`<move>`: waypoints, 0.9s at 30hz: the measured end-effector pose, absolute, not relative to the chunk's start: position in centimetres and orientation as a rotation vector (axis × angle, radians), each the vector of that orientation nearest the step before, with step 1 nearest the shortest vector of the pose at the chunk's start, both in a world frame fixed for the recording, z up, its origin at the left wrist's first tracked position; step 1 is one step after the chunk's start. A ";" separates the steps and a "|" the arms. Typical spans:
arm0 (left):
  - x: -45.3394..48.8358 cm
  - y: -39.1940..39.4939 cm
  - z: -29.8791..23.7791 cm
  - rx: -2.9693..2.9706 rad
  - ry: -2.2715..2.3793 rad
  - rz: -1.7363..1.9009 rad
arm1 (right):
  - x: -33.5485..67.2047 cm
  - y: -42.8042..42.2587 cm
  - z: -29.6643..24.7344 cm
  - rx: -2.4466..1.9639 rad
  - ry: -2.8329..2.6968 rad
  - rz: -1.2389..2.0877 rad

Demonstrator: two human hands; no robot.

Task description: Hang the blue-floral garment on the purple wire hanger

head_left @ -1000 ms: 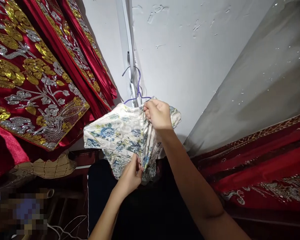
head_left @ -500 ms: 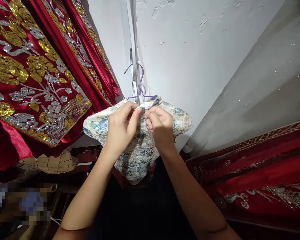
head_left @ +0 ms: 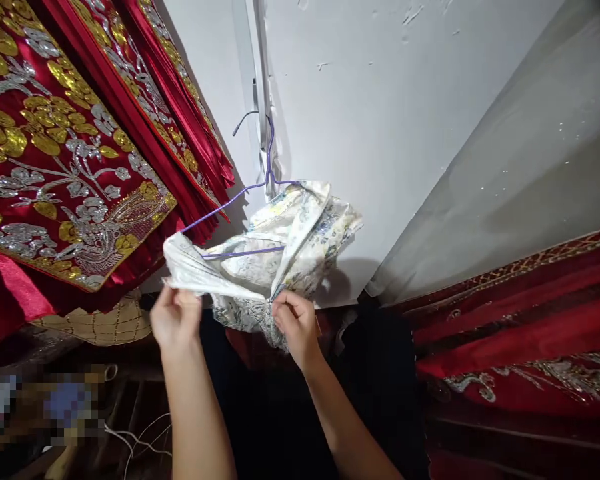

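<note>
A white floral garment (head_left: pixel 320 247) hangs on a purple wire hanger (head_left: pixel 220 207), which hooks onto a metal fitting on the wall. The garment's front is pulled apart, showing the pale inside and the hanger's lower bar. On the left, my left hand (head_left: pixel 177 313) grips the garment's edge just below the hanger's left end; the shoulder there is bunched near the tip. My right hand (head_left: pixel 295 323) pinches the front edge low at the middle, fingers closed on the cloth. The hanger's right arm is mostly covered by the garment.
Red cloths with gold and silver sequins (head_left: pixel 95 153) hang at the left. A greyish sheer sheet (head_left: pixel 505 180) drapes at the right above red embroidered fabric (head_left: pixel 530 333). White cables (head_left: pixel 135 433) lie at lower left. The white wall (head_left: pixel 370 120) is behind.
My hands have moved down and apart from the neckline, the left one going left. The garment's front has opened, and its left shoulder has slid along the hanger, baring the wire.
</note>
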State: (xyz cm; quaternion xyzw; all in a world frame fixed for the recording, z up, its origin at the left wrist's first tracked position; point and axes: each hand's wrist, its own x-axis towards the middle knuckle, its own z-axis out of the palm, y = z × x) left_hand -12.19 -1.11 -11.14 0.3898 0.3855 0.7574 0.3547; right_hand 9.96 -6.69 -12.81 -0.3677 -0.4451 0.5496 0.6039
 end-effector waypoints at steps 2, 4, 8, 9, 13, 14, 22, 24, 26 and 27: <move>-10.1 -1.8 -14.0 0.607 0.898 1.892 | 10.3 -7.2 -12.8 -0.834 -1.001 1.317; -7.6 -2.4 -15.8 0.481 0.953 1.812 | 11.3 -7.3 -12.8 -0.859 -0.978 1.319; -3.9 -3.1 -16.6 0.838 1.177 1.432 | 14.6 -7.3 -14.3 -1.025 -0.987 1.265; -3.3 -3.2 -16.4 0.923 1.200 1.370 | 15.5 -7.4 -14.9 -1.086 -1.036 1.294; -1.1 -4.5 -14.4 1.022 1.080 1.431 | 18.1 -7.6 -16.7 -1.257 -1.301 1.470; -0.6 -5.1 -13.7 1.030 1.017 1.452 | 18.3 -7.6 -16.8 -1.277 -1.322 1.463; 1.8 -9.7 -7.4 1.551 0.855 1.353 | 14.4 -7.8 -13.6 -1.044 -1.178 1.355; 1.3 -9.7 -6.5 1.687 0.904 1.373 | 13.4 -8.5 -13.2 -0.891 -1.158 1.473; 0.2 -9.2 -6.1 1.753 0.981 1.409 | 13.1 -8.9 -12.7 -0.771 -1.290 1.572; -0.5 -8.8 -6.1 1.754 1.015 1.397 | 13.3 -9.0 -12.3 -0.756 -1.366 1.557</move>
